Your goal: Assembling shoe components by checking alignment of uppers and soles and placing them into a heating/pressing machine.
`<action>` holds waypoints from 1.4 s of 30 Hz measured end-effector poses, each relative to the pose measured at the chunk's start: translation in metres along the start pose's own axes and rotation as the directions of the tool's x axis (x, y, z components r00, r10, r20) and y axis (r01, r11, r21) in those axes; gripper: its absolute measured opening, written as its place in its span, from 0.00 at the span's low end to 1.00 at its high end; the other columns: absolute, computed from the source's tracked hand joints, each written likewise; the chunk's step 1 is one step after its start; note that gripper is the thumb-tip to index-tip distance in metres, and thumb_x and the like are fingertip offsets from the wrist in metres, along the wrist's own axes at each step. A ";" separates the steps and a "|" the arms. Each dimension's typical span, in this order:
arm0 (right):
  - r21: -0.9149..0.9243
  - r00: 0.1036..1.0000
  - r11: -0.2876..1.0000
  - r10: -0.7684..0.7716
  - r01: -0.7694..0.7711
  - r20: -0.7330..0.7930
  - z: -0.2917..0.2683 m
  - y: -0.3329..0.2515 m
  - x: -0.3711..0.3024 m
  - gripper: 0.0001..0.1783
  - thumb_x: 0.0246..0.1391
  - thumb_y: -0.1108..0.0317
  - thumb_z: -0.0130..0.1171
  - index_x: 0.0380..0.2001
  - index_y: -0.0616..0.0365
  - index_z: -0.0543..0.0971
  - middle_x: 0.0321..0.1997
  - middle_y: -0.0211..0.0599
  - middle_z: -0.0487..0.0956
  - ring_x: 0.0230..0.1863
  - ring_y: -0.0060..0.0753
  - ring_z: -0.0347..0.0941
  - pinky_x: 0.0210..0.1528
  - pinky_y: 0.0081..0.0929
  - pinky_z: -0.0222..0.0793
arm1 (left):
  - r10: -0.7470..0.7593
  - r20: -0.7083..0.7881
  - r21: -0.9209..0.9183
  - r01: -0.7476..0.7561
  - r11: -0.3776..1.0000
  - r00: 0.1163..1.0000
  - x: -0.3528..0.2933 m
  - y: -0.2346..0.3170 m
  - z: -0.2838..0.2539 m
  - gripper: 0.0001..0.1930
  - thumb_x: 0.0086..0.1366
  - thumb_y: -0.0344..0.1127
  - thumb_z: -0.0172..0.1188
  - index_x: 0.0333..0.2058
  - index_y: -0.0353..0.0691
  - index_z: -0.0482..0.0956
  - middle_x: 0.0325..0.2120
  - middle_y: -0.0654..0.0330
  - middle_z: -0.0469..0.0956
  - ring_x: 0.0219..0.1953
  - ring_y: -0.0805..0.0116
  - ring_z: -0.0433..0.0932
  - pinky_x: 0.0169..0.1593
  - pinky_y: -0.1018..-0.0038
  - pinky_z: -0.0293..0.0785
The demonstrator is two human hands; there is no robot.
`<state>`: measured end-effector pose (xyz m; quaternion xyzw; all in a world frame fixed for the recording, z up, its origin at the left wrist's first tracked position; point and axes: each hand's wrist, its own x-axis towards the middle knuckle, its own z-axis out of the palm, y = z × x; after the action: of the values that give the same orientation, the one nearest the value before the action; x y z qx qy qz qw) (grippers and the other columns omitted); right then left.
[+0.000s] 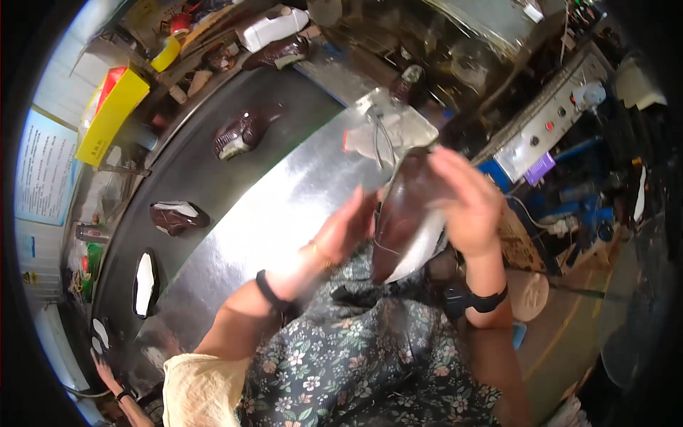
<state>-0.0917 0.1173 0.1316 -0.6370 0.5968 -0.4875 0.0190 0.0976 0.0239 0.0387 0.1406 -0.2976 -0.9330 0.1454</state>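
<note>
Before my body a glossy dark brown leather shoe (404, 213) is held tilted, with a white patch along its lower right side. My right hand (473, 203) closes over its upper right part, the fingers blurred by motion. At its left edge is my left hand (341, 231), thumb up and the other fingers shaded and partly hidden against the shoe. Just beyond the shoe, scissors or pliers with metal handles (384, 142) lie on a pale, flat piece (416, 132) at the end of the shiny metal ledge (270, 220).
A dark curved conveyor belt (192, 171) runs along the left, carrying several brown shoes, one (242, 134) near its middle. Another person's hand (105, 373) reaches in at the lower left. A yellow box (112, 117) stands beyond the belt; a control panel (548, 124) is at right.
</note>
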 end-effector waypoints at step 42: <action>0.403 0.223 0.012 0.848 -0.915 0.480 0.049 0.074 -0.148 0.34 0.66 0.42 0.35 0.46 0.63 0.77 0.42 0.41 0.81 0.44 0.33 0.77 0.45 0.31 0.72 | -0.028 0.178 0.884 -0.147 0.444 0.984 0.089 -0.028 -0.029 0.25 0.59 0.30 0.62 0.56 0.38 0.68 0.48 0.61 0.73 0.51 0.73 0.69 0.55 0.74 0.66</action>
<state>-0.0875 0.1841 -0.0276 -0.1000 0.6582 -0.4976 0.5560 0.0213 -0.0004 -0.0169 0.1071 -0.7596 -0.6389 0.0570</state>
